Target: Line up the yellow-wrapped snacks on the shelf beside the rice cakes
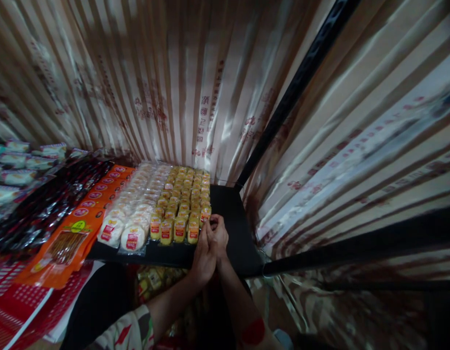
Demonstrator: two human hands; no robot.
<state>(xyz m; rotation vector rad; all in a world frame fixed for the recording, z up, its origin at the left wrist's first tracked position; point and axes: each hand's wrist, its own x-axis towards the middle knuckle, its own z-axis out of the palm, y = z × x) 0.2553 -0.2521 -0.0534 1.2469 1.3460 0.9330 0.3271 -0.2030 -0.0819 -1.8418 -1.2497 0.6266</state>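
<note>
My left hand (204,253) and my right hand (220,237) meet at the front right corner of the rows of small yellow wrapped cakes (179,229). Their fingers are closed together on the lower edge of a yellow wrapped cake (205,213) with a red and orange label, and they hide part of it. Left of these rows lie round white cakes in clear wrappers (133,237), laid in two overlapping columns. All of them rest on a black shelf (234,223).
Orange snack bags (66,245) overhang the shelf's front edge, beside dark shiny packets (43,204). A red basket (13,296) stands at lower left. More yellow packs (155,279) lie below the shelf. Black rack bars (294,92) and printed plastic sheeting (166,73) enclose the back and right.
</note>
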